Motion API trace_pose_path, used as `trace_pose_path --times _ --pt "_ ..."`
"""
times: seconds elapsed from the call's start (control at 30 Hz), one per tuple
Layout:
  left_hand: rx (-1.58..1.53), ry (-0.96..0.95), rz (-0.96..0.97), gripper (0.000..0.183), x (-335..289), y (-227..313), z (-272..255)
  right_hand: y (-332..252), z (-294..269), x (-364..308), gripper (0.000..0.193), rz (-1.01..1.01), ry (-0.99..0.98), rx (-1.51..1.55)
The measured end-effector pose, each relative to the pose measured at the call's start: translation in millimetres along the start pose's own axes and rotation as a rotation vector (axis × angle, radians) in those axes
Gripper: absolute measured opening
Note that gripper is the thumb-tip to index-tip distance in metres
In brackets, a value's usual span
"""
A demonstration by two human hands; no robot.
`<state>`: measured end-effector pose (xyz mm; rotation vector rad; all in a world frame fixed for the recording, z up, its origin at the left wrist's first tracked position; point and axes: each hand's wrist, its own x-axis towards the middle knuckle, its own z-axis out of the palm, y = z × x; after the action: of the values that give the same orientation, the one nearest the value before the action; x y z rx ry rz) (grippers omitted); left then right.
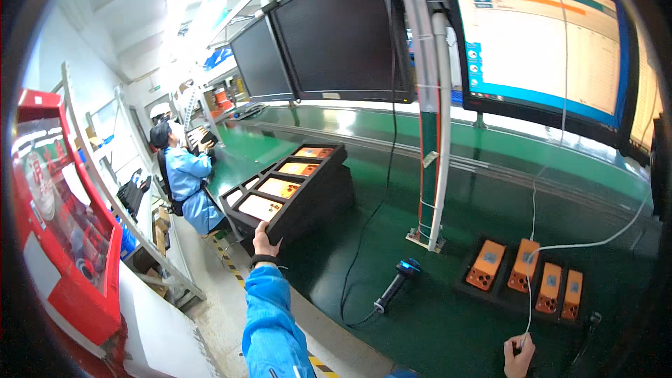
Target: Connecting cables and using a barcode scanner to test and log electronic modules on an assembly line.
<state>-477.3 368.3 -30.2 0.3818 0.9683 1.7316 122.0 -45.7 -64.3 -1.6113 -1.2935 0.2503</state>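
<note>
My left hand [265, 242] grips the near corner of a black foam tray [311, 204], its fingers closed on the edge. That tray sits tilted on the left of the bench, on top of more black trays or blocks, and holds several orange and pale phones [278, 187] in slots. At the lower right, my right hand [519, 356] pinches the end of a thin white cable [530, 301]. Just beyond it lies a second black tray [495, 297] with several orange phones [523, 266], camera ends toward me. The cable crosses in front of these phones.
A handheld barcode scanner [397, 285] with a black cord lies on the green bench [336, 238]. A post [428, 140] rises from the bench. Large monitors [546, 35] line the back. A co-worker in blue [187, 178] stands at the far left, near a red cabinet [66, 217].
</note>
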Motion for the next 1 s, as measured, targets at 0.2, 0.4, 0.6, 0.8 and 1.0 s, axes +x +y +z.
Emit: trace_pose_path --times 0.2,0.4,0.6,0.8,1.0 --pt "-0.143 -0.181 0.063 0.038 -114.7 -44.1 37.2 25.2 2.2 -1.4 0.036 0.06 0.059 0.008" --pt "-0.343 -0.264 0.071 0.05 -99.3 -29.5 -8.5 4.5 0.1 2.5 0.027 0.259 0.002 0.563" --pt "-0.399 -0.197 0.039 0.028 -177.7 -15.1 14.9 -33.9 2.5 18.8 0.029 0.158 -0.108 0.643" --pt "-0.088 -0.115 0.455 0.014 -275.4 -0.8 -83.7 -55.3 6.3 33.8 0.036 0.073 -0.283 0.748" --pt "-0.289 -0.285 0.169 0.029 -409.3 41.3 -80.8 -56.8 10.1 51.8 0.031 0.021 -0.262 0.931"
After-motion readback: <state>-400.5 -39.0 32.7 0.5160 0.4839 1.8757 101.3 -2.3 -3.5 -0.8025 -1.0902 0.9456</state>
